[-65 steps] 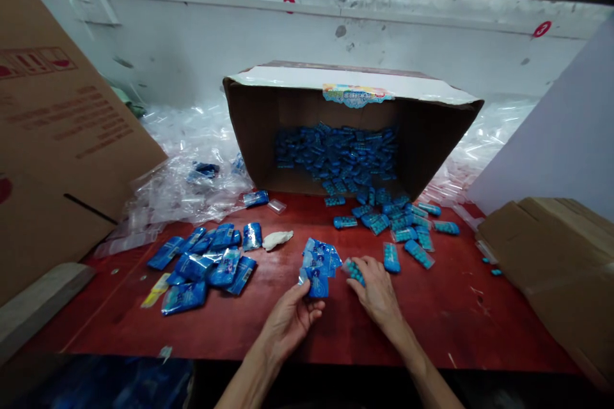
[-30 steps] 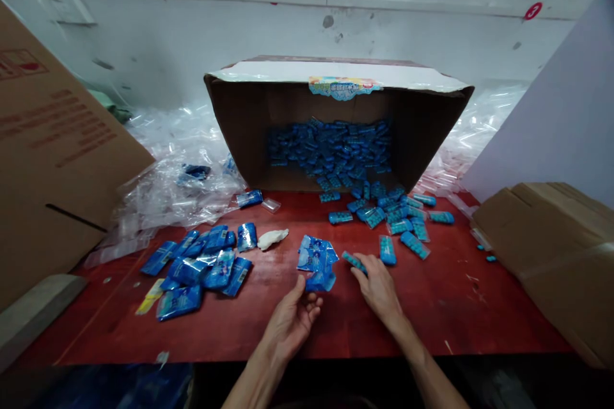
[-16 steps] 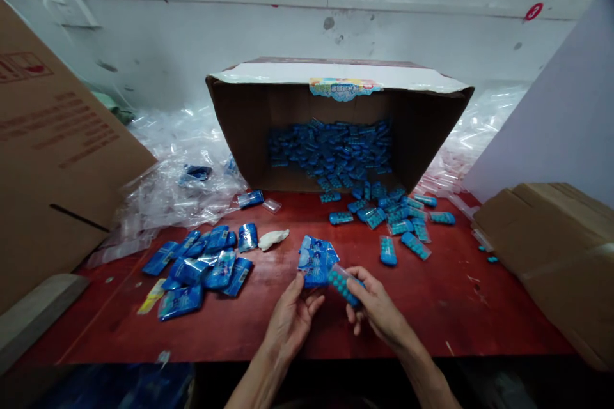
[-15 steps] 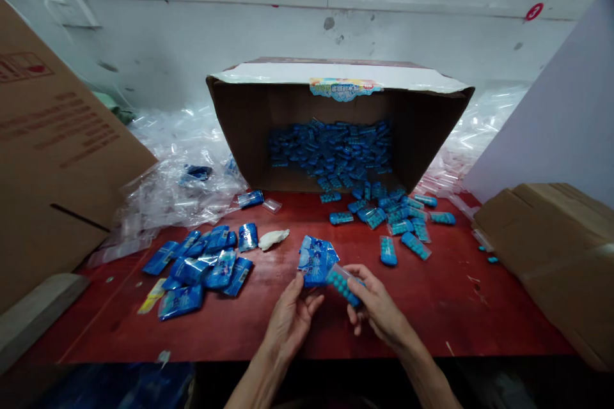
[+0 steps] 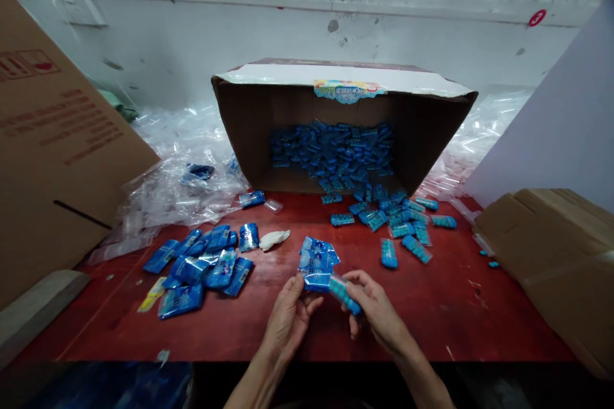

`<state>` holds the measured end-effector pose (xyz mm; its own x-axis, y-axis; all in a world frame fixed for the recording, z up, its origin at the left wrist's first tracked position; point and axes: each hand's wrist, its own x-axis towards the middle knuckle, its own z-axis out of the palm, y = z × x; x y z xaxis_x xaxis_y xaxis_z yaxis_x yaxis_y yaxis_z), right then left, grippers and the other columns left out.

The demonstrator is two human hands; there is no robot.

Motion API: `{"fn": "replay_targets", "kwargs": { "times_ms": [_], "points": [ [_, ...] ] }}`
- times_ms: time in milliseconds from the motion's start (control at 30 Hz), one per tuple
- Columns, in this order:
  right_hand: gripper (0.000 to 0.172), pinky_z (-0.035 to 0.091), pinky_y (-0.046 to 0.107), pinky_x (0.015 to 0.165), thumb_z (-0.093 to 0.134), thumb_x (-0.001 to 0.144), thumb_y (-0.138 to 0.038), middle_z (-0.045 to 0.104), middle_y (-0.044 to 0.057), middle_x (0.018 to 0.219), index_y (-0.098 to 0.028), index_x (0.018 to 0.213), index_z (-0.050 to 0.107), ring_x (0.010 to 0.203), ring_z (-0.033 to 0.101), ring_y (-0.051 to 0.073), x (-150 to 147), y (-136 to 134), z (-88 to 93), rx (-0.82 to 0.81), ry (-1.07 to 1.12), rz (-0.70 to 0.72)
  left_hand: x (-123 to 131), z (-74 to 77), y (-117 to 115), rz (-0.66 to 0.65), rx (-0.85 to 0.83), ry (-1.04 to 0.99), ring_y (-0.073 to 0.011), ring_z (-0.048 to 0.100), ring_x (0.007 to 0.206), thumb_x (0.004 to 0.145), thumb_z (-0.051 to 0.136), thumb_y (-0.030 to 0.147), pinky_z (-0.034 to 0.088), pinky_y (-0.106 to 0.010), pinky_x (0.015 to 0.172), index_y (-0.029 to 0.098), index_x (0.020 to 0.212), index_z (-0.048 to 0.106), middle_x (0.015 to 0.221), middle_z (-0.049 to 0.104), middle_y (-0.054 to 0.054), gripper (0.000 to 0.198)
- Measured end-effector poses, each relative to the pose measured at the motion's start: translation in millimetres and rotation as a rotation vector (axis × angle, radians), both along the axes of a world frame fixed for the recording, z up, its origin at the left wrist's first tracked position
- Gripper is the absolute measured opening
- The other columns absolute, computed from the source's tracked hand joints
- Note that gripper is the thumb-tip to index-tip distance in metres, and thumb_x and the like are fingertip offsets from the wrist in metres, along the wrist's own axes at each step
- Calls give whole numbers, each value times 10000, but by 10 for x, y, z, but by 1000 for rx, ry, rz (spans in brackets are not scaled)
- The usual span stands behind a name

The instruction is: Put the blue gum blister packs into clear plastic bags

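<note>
In front of the open carton [image 5: 240, 147], the left hand [image 5: 291, 313] pinches a blue wrapper [image 5: 316, 282] by one end, thumb against curled fingers, seemingly to leave its other end free. The right hand [image 5: 377, 307] has thumb and forefinger closed on a bead pack [image 5: 341, 292], gripped toward its blue end so the clear end points at the wrapper. Loose packs [image 5: 400, 229] spread from the carton's mouth to its front right, probably for easy reach; spare wrappers [image 5: 316, 252] lie before it, blue pouches [image 5: 192, 268] front left. A second ago pack and wrapper were apart; now they meet, though whether the pack's tip is inside cannot be told.
</note>
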<state>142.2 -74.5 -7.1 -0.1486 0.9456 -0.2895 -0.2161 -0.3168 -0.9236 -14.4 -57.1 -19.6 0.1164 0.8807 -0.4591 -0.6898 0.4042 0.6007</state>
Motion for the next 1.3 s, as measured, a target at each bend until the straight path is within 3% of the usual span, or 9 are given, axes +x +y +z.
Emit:
{"fn": "replay_targets", "kwargs": {
  "times_ms": [200, 367, 433, 567, 667, 767, 833, 1067, 1300],
  "points": [
    [407, 384, 162, 303, 510, 733, -441, 513, -70, 440, -157, 1023, 477, 310, 480, 84, 81, 18, 2, 41, -112, 100, -33, 25, 3, -57, 31, 68, -102, 595, 607, 681, 615, 220, 502, -217, 528, 165, 662, 461, 657, 616, 30, 164],
    [408, 348, 168, 293, 465, 763, -416, 432, -92, 375, -166, 1085, 492, 283, 394, 76, 59, -3, -36, 49, -345, 46, 31, 3, -13, -68, 14, 150, -110, 595, 577, 673, 618, 263, 485, -213, 508, 169, 640, 432, 623, 612, 25, 211],
    [342, 401, 198, 364, 462, 773, -389, 493, -57, 451, -182, 1037, 528, 358, 459, 95, 12, -30, -32, 134, -478, -19, 71, 3, -24, -74, -9, 182, -123, 604, 591, 675, 615, 279, 482, -219, 512, 170, 701, 461, 657, 632, 5, 190],
    [219, 445, 277, 736, 491, 771, -328, 602, 48, 880, -202, 933, 565, 805, 564, 175, -79, -108, -22, 412, -607, -142, 105, 32, -32, -104, -58, 158, -134, 613, 666, 688, 603, 286, 484, -234, 579, 160, 824, 510, 752, 652, -29, 208],
    [230, 460, 262, 655, 463, 792, -351, 591, 27, 766, -198, 943, 543, 698, 565, 150, -85, -134, -39, 360, -486, -61, 73, 65, -24, -134, -56, 115, -117, 593, 615, 673, 621, 254, 477, -228, 574, 141, 781, 539, 686, 635, -17, 176],
    [337, 419, 195, 426, 423, 806, -415, 503, -38, 553, -184, 1049, 458, 459, 490, 94, -36, -107, -59, 118, -118, 154, 13, 108, -8, -221, -7, 25, -118, 574, 583, 675, 618, 225, 478, -248, 576, 125, 737, 565, 634, 613, -13, 129],
    [399, 421, 189, 407, 457, 787, -431, 496, -40, 557, -176, 1091, 421, 457, 489, 89, -17, -84, -65, 37, 73, 227, -14, 132, 4, -248, 3, -13, -137, 583, 614, 678, 614, 207, 484, -276, 608, 119, 748, 584, 661, 626, -30, 116],
    [335, 500, 230, 466, 538, 742, -405, 569, 18, 744, -192, 995, 480, 602, 578, 134, -211, -133, -113, 162, -161, -212, 53, 123, 11, -134, -54, -6, -169, 609, 692, 678, 612, 189, 481, -312, 682, 125, 745, 601, 732, 663, -52, 93],
    [389, 462, 207, 367, 624, 674, -330, 567, 9, 837, -212, 995, 439, 482, 574, 100, -130, -69, -109, 19, 168, 5, 31, 148, -45, -262, 11, -120, -148, 580, 750, 698, 593, 175, 431, -285, 753, 119, 837, 609, 815, 641, -56, 151]
  ]
}}
